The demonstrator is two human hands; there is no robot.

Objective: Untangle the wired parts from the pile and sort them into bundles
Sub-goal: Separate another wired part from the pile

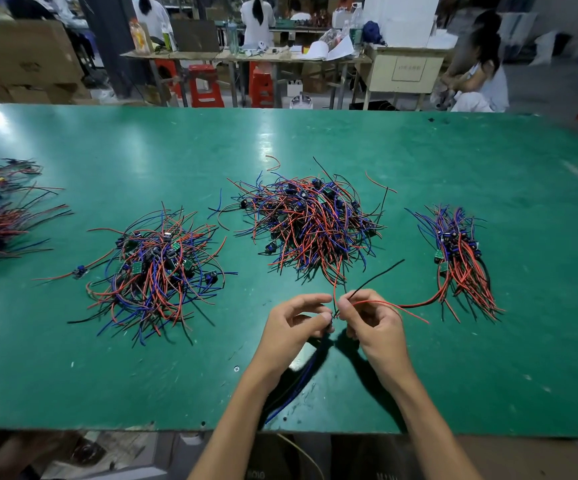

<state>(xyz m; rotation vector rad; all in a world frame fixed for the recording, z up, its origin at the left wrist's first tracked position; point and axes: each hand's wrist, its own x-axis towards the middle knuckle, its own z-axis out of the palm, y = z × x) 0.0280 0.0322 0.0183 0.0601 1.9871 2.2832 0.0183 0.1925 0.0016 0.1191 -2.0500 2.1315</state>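
Red and black wires [377, 299] are pinched by the left hand [294, 327] and right hand [372, 325], fingers curled tight. Next, I think, pull them free of the middle pile [310, 223] and lay them on the right bundle [460, 258].

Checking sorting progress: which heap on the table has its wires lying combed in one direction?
The bundle at far right: its wires run parallel, unlike the tangled middle pile and left pile.

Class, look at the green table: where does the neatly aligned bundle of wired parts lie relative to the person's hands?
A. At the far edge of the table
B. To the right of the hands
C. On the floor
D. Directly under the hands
B: the aligned bundle lies on the green table, right of the right hand and left hand.
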